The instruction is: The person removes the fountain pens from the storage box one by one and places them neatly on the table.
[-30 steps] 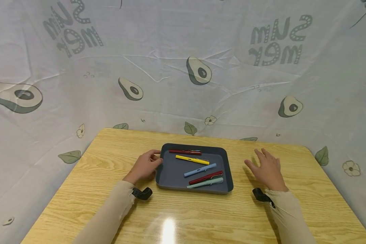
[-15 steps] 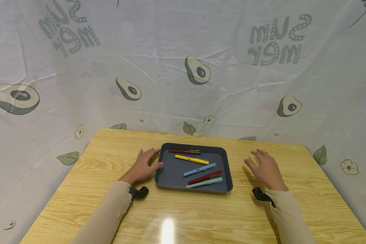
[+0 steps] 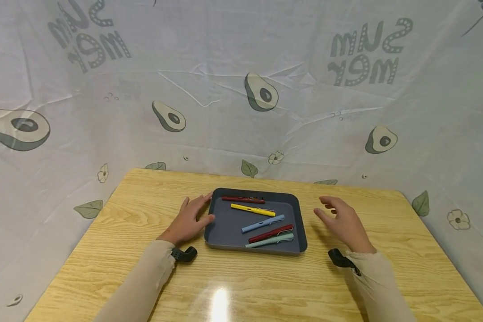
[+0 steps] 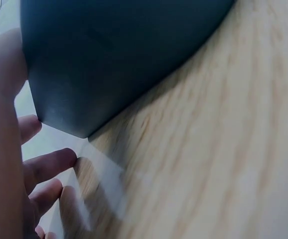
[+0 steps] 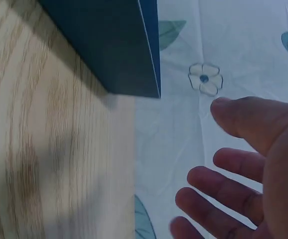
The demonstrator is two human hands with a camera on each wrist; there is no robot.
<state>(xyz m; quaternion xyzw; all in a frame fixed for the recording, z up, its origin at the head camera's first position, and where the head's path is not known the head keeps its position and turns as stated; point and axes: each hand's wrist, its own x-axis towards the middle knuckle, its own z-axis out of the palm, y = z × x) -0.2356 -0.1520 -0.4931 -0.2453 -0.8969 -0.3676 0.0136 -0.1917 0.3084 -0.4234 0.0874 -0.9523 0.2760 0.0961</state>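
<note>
A dark grey tray [image 3: 233, 235] lies on the wooden table, holding several pens. From back to front they are a dark red pen [image 3: 243, 199], a yellow pen [image 3: 252, 210], a blue pen [image 3: 263, 223], a red pen [image 3: 271, 234] and a mint green pen [image 3: 269, 240]. My left hand [image 3: 187, 221] is at the tray's left side, its thumb at the rim and its fingers spread. The left wrist view shows the tray wall [image 4: 109, 64] beside those fingers. Apart from the tray, to its right, my right hand [image 3: 344, 223] hovers with relaxed fingers and holds nothing.
The light wooden table [image 3: 265, 286] extends around the tray on all sides. Behind it hangs a pale cloth [image 3: 217, 134] printed with avocados, leaves and flowers. A black strap sits on each wrist.
My left hand's fingers, bent at the tray's edge a second ago, have spread out. My right hand has moved slightly left toward the tray. The pens have stayed in place.
</note>
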